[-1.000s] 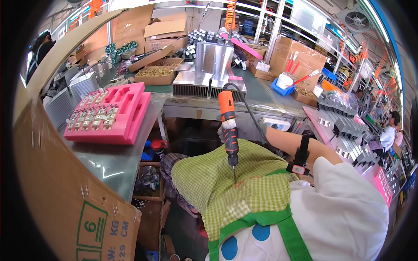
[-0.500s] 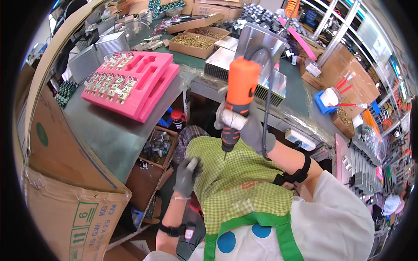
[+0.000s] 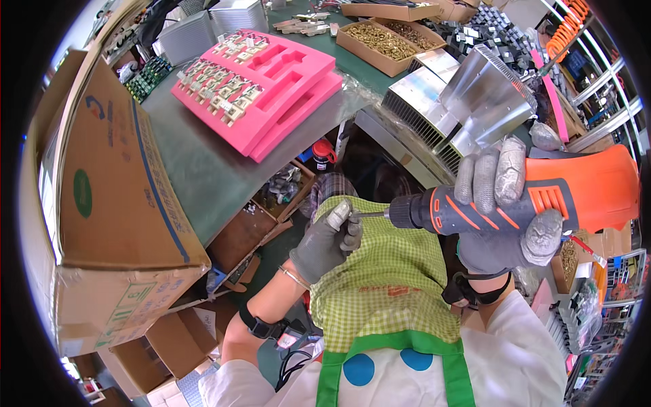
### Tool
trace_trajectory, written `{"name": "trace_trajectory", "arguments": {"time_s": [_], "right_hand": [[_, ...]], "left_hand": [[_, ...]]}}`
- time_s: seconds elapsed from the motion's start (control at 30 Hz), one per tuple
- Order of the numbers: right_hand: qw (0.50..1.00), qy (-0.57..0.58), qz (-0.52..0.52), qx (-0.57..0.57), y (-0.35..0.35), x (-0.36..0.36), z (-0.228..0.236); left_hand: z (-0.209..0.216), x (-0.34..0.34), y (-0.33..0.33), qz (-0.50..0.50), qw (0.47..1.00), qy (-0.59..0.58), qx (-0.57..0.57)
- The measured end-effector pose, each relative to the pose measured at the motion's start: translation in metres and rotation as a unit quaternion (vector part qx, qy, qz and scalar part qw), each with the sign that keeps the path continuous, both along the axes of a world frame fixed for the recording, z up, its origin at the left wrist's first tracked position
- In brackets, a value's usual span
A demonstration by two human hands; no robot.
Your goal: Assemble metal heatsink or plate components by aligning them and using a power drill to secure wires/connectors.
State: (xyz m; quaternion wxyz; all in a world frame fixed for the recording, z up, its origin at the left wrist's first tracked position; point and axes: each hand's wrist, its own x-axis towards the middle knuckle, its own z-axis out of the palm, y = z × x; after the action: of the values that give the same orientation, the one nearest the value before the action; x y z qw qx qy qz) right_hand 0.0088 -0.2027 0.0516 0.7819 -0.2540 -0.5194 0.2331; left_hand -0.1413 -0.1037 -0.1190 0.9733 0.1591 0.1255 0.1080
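- The right hand (image 3: 507, 186), in a grey glove with taped fingers, is wrapped around a power screwdriver (image 3: 597, 190) with an orange and black body.
- The screwdriver lies roughly level in front of the person, on the right, its thin bit (image 3: 371, 214) pointing left above the green checked apron (image 3: 386, 275).
- The left hand (image 3: 322, 244), also gloved, has its fingers curled in narrow at the bit's tip; whether they pinch the tip or a small piece there, I cannot tell.
- Beyond the hands, to the left on the bench (image 3: 183, 149), sits a pink foam tray (image 3: 237, 136) on a second pink layer, with small pale parts (image 3: 220, 85) in rows.
- Far right of the tray, a finned metal block (image 3: 417, 95) stands near the bench edge.
- Behind that block, a shallow cardboard box (image 3: 366, 55) holds brass-coloured pieces (image 3: 380, 39).
- A large brown carton (image 3: 129, 197) fills the near left.
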Motion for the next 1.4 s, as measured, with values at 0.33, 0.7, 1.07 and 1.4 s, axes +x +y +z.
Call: {"name": "trace_trajectory", "arguments": {"time_s": [0.33,0.7,1.07,1.4], "right_hand": [[1.000,0.007,0.005,0.021,0.018,0.043,0.004],[0.995,-0.034,-0.096,-0.019,0.063,0.094,0.027],[0.984,-0.062,-0.137,-0.093,0.175,0.147,0.002],[0.974,-0.074,-0.152,-0.148,0.218,0.141,-0.028]], "left_hand": [[0.018,0.040,0.018,-0.044,0.999,0.001,0.017],[0.055,0.097,0.060,0.076,0.931,0.139,0.329],[0.008,0.159,0.142,0.117,0.232,0.299,0.918],[-0.005,0.163,0.146,0.048,0.182,0.309,0.932]]}}
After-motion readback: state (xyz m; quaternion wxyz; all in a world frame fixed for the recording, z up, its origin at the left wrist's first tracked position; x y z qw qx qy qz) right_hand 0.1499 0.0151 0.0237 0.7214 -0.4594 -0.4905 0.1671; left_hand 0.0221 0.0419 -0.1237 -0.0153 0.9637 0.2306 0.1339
